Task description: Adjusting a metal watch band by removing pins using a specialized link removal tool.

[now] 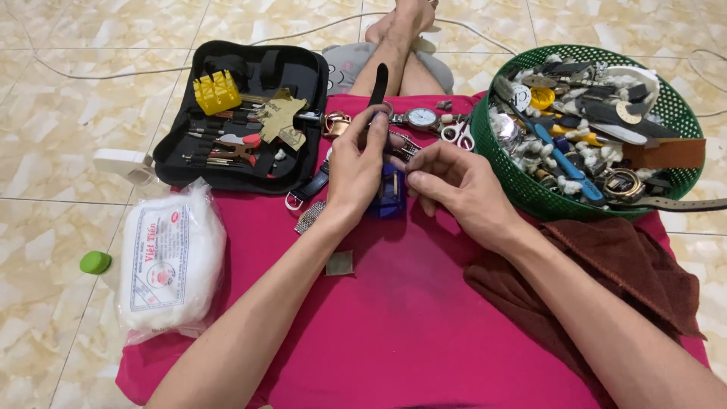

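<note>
On the pink cloth [394,318], my left hand [356,170] is closed around a small blue tool [390,193] and a black strap [379,83] that stands up from it. My right hand [454,185] pinches a metal watch band [405,145] just beside the tool. I think the band could slip out, because the pinch is only at the fingertips. The scissors [458,135] and the green basket [522,189] are near, so a loose part may get lost there.
</note>
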